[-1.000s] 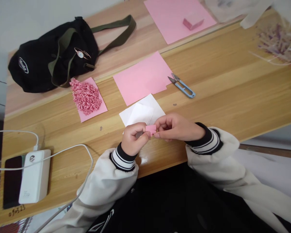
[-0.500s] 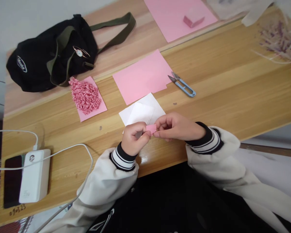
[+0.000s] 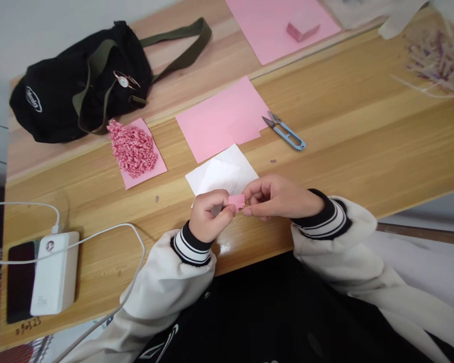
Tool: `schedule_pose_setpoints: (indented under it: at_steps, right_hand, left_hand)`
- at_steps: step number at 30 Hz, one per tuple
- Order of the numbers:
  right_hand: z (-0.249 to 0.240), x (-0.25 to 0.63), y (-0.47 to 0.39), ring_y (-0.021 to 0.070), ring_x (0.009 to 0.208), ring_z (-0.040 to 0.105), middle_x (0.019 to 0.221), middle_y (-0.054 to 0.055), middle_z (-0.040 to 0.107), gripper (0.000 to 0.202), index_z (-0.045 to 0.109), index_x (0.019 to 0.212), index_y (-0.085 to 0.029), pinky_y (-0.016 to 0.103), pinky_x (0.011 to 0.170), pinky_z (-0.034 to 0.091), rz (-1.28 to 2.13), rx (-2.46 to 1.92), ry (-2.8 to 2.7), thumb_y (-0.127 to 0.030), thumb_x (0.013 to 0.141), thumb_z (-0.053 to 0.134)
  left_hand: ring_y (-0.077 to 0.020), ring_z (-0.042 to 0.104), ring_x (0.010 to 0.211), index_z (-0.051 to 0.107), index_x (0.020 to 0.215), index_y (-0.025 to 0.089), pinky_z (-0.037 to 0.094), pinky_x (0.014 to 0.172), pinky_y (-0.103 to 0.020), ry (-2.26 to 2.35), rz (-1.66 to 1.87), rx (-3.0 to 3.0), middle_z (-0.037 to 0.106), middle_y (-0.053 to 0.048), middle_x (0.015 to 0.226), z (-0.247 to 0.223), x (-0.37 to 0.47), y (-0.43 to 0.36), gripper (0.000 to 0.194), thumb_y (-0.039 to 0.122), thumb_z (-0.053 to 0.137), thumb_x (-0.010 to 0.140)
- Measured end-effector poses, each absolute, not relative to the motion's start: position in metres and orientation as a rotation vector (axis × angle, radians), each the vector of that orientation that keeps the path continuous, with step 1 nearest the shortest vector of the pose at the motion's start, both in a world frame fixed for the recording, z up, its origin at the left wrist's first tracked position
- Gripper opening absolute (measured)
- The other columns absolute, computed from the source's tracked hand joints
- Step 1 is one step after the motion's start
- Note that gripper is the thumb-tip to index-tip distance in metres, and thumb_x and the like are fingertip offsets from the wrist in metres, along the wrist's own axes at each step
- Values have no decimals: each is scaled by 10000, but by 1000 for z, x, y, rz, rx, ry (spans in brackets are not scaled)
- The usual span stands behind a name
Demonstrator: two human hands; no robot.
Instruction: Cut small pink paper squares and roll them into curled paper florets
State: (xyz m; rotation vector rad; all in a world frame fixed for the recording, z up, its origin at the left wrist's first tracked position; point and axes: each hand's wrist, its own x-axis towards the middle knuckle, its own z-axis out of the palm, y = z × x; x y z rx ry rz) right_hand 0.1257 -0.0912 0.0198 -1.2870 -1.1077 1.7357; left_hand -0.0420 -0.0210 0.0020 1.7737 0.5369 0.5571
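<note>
At the wooden tabletop's (image 3: 344,126) near edge, lower center of the frame, two bare hands (image 3: 211,214) are pinching a small pink paper piece (image 3: 236,201) between them.

L hand (image 3: 211,216) pinching small pink pc (image 3: 236,200).

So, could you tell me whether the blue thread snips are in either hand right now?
No, the blue thread snips lie on the table, beside the large pink sheet.
</note>
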Motion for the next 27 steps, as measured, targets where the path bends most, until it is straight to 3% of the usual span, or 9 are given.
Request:
schedule_pose_setpoints:
  at_steps: [27]
  right_hand:
    - [18,126,-92,43,386,428,432,-59,510,187,580,684,-131,176,404,306,1702,-1375,-1117,-311,689,628]
  left_hand:
    - [-74,387,486,505,520,140,315,478,-220,476,578,1824,460,18,506,1,-41,-21,219,151,528,738]
